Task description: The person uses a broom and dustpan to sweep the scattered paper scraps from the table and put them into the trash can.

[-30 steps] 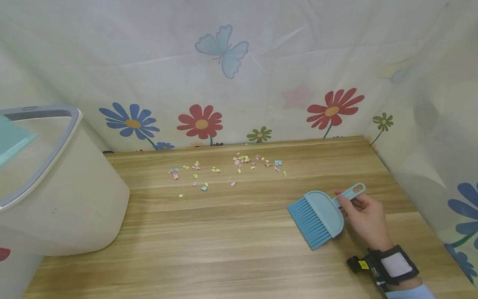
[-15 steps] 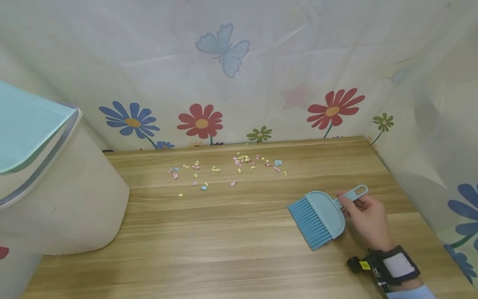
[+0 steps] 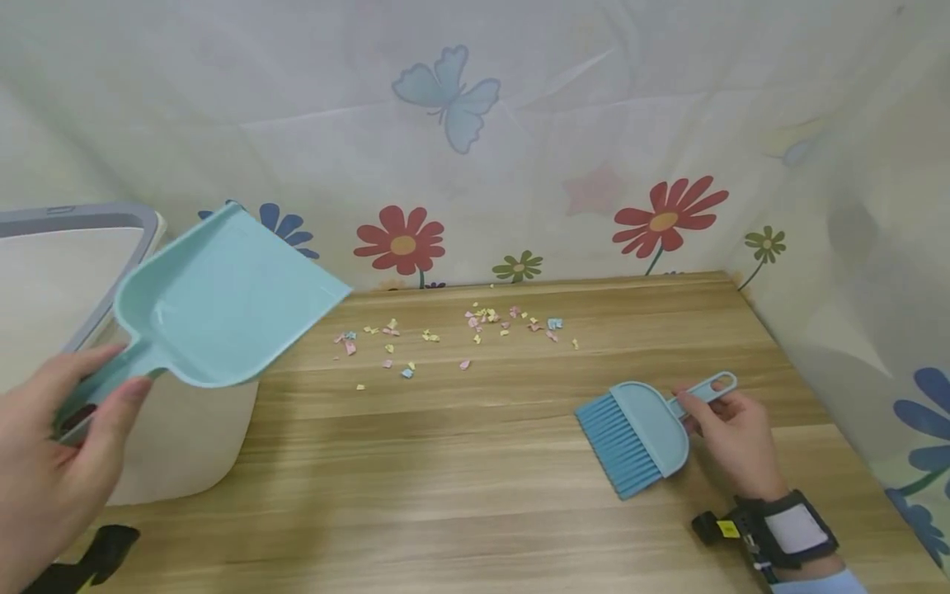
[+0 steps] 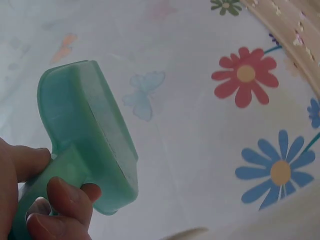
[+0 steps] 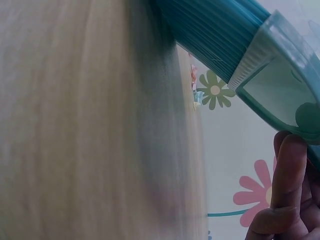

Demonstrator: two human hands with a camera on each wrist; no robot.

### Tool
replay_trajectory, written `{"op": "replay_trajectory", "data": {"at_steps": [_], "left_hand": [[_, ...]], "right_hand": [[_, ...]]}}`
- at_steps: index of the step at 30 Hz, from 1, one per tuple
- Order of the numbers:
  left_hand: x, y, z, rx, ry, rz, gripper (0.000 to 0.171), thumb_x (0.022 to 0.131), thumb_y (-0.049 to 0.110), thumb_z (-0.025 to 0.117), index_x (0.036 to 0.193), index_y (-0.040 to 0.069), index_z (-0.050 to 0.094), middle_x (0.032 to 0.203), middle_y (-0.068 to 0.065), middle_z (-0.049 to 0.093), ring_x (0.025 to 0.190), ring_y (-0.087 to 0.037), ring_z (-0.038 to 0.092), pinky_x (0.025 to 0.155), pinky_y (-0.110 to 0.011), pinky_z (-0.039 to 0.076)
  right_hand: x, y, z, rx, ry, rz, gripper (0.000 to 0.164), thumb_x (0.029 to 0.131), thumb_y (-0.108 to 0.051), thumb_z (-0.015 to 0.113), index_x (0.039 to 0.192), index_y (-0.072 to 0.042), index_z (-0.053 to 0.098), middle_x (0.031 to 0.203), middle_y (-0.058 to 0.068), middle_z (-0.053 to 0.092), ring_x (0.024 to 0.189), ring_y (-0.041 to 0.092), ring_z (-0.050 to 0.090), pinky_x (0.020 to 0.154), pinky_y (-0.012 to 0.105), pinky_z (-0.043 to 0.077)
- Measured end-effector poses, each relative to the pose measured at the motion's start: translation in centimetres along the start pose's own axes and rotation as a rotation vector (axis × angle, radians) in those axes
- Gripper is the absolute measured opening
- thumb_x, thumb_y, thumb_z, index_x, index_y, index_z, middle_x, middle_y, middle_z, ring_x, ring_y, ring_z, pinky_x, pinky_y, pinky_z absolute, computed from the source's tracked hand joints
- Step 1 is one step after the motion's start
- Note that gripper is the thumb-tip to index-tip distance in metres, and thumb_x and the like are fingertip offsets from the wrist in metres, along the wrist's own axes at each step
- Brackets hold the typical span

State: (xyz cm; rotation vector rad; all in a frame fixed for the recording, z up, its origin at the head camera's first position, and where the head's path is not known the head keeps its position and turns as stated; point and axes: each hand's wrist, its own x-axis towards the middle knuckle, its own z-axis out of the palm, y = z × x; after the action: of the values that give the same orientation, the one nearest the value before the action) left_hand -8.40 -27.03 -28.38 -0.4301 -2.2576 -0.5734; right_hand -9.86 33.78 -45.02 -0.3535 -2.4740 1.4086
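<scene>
My left hand (image 3: 63, 462) grips the handle of a light blue dustpan (image 3: 230, 301), raised in the air at the left, in front of the bin's right rim. In the left wrist view the dustpan (image 4: 90, 135) is seen from its back, fingers curled round the handle. At the right, my right hand (image 3: 735, 437) pinches the handle of a small blue hand brush (image 3: 638, 437). The brush's bristles (image 5: 215, 30) are close to the tabletop in the right wrist view; whether they touch it I cannot tell. Small paper scraps (image 3: 482, 318), pink, yellow and blue, lie scattered toward the back of the table.
A white bin (image 3: 193, 454) with a grey rim stands at the left, partly behind the dustpan and left hand. The wooden table (image 3: 445, 495) ends at a pale curtain (image 3: 534, 148) printed with flowers and a butterfly, which also runs along the right side.
The dustpan has swung rightward from over the bin, and my left hand has come into view holding it. My right hand and the brush have barely moved.
</scene>
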Motion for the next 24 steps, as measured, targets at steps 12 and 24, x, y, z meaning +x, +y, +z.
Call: {"op": "replay_trajectory", "data": {"at_steps": [12,24], "left_hand": [[-4.2,3.2,8.0,-0.102,-0.307,0.007,0.031,0.088,0.007,0.08,0.117,0.004,0.071,0.081,0.0,0.071,0.058,0.003,0.044,0.053,-0.015,0.037],[-8.2,4.6,15.6,-0.217,-0.593,-0.07,0.029,0.095,0.024,0.077,0.121,0.013,0.071,0.1,0.006,0.075,0.073,0.003,0.057,0.066,-0.022,0.049]], "right_hand": [[0.2,0.3,0.0,0.035,0.014,-0.034,0.023,0.101,-0.011,0.067,0.114,0.009,0.07,0.086,-0.023,0.067,0.066,0.004,0.065,0.061,0.021,0.055],[0.9,-1.5,-0.2,0.03,-0.02,-0.128,0.021,0.102,-0.013,0.067,0.11,0.005,0.07,0.092,-0.015,0.07,0.068,0.009,0.066,0.061,0.022,0.056]]}}
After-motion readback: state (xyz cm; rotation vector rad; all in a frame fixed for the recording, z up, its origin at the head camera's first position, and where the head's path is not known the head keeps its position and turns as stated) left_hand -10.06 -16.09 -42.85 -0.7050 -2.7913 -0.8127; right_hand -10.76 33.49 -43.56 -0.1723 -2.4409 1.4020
